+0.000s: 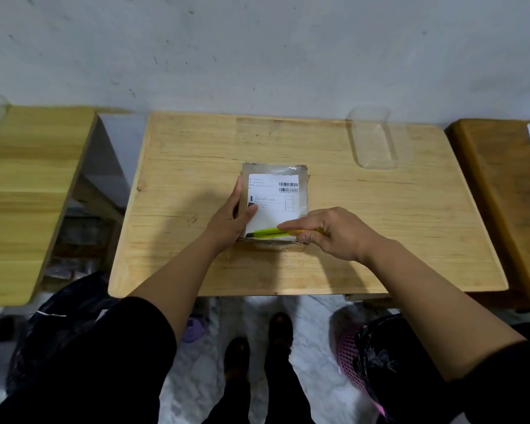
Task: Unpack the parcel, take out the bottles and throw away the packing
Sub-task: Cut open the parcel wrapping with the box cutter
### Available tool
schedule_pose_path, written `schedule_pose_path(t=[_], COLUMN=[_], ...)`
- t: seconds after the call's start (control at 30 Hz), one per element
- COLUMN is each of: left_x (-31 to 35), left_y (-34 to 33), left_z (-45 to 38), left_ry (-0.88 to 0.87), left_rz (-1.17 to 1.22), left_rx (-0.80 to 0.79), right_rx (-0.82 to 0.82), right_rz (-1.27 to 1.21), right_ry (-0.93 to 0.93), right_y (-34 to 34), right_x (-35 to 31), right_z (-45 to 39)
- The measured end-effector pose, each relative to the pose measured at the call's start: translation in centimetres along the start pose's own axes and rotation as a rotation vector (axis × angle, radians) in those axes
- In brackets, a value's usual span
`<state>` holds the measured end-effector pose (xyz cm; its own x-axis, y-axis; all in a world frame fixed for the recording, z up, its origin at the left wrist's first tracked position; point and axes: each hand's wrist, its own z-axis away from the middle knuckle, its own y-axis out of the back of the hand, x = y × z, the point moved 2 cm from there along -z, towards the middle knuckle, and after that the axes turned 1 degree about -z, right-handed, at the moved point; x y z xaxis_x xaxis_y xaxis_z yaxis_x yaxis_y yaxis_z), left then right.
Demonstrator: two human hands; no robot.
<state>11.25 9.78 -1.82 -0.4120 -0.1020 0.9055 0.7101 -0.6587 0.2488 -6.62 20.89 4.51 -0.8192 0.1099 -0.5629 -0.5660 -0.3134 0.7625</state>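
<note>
Parcel (274,198) on wooden table (380,240) (grey wall (257,50))

Plain packing or storage room, workshop-like. Bare grey wall (257,50), scuffed and marked. Row of three wooden tables: pale centre table (196,166), pale one on the left (28,185), darker one on the right (496,191). Mottled stone-pattern floor (202,362). Black rubbish bag (62,325) under the tables; pink mesh basket (349,356) lined with a black bag.
</note>
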Motion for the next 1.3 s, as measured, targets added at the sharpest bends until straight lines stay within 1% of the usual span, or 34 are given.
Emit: schedule_pose_path(t=[0.17,0.4,0.63,0.8,0.93,1.07,1.13,1.2,1.23,1.3], left_x=[0.1,-0.1,0.1,-0.1,-0.1,0.1,0.1,0.0,-0.1,-0.1], left_y=[-0.2,0.1,0.2,0.2,0.1,0.1,0.0,0.0,0.0,-0.1], left_z=[0.1,0.0,0.0,-0.1,0.0,0.0,0.0,0.0,-0.1,-0.1], left_ry=[0.008,0.019,0.017,0.006,0.004,0.0,0.0,-0.002,-0.002,0.002], left_rz=[0.04,0.006,-0.017,-0.016,-0.019,-0.024,-0.022,-0.018,-0.02,-0.023], left_rx=[0.009,-0.004,-0.006,-0.011,-0.01,-0.001,0.002,0.009,0.015,0.03], right_rx=[-0.004,-0.004,0.026,0.009,0.051,0.049,0.072,0.151,0.234,0.452], right_rz=[0.019,0.163,0.125,0.145,0.103,0.09,-0.033,-0.301,-0.469,-0.809], right_ry=[0.007,0.048,0.051,-0.012,-0.024,-0.063,-0.125,-0.199,-0.233,-0.298], right_y=[0.2,1.0,2.6,3.4,2.7,3.1,3.6,3.4,2.9,1.0], right_x=[0.1,-0.3,0.9,3.0,3.4,4.1,4.5,4.5,4.2,3.4], right_z=[0.0,0.3,2.2,4.7,5.3,5.6,6.0,6.4,6.3,5.4])
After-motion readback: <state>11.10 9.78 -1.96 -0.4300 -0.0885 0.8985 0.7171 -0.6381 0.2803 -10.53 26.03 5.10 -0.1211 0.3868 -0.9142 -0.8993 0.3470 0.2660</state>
